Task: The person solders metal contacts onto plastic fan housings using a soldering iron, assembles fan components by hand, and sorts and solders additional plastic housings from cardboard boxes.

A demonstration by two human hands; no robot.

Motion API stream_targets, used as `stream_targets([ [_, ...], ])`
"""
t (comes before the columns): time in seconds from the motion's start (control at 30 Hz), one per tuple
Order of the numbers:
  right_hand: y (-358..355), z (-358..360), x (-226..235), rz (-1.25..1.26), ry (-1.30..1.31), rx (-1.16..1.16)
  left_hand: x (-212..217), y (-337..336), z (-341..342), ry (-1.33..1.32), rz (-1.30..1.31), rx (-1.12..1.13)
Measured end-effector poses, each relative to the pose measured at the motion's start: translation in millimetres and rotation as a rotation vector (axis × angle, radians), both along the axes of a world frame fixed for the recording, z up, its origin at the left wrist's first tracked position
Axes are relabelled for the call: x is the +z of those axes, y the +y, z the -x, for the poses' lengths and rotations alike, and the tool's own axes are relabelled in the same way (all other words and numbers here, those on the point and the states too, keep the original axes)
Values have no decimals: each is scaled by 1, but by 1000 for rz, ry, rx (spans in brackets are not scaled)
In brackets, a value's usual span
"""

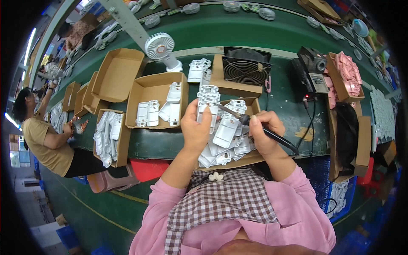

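My left hand (pixel 195 127) grips a white plastic housing (pixel 208 96), its thumb lying on the front face. In my right hand (pixel 268 131) is a soldering iron (pixel 276 138) with a black handle, its fingers closed around the grip. The iron's metal tip points left and reaches the edge of the housing; whether it touches is too small to tell. Below both hands a cardboard box (pixel 250 160) holds a pile of similar white housings (pixel 225 131). Another white housing (pixel 199 70) lies farther back on the bench.
A small white fan (pixel 160 46) and a black fume fan (pixel 246 70) stand at the back. Left are open boxes (pixel 159 79) (pixel 124 144) with white parts. At right sit a black soldering station (pixel 304 72) and pink parts (pixel 348 72). A co-worker (pixel 46 136) works far left.
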State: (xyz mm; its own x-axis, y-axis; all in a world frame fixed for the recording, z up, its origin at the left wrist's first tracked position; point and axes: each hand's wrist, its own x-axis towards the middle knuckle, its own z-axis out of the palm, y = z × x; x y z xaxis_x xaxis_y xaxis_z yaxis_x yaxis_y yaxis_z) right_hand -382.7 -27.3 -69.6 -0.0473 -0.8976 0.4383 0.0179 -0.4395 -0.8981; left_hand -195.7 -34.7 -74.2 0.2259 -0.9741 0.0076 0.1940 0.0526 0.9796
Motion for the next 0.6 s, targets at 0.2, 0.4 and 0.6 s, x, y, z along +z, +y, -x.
stream_targets([
  [0.2,-2,-3,5,-14,28,7,4,-1,0,-9,24,-14],
  [0.4,-3,-3,7,62,117,34,4,0,1,3,14,-3],
  [0.6,-3,-3,8,63,145,33,3,-1,0,-16,25,-12],
])
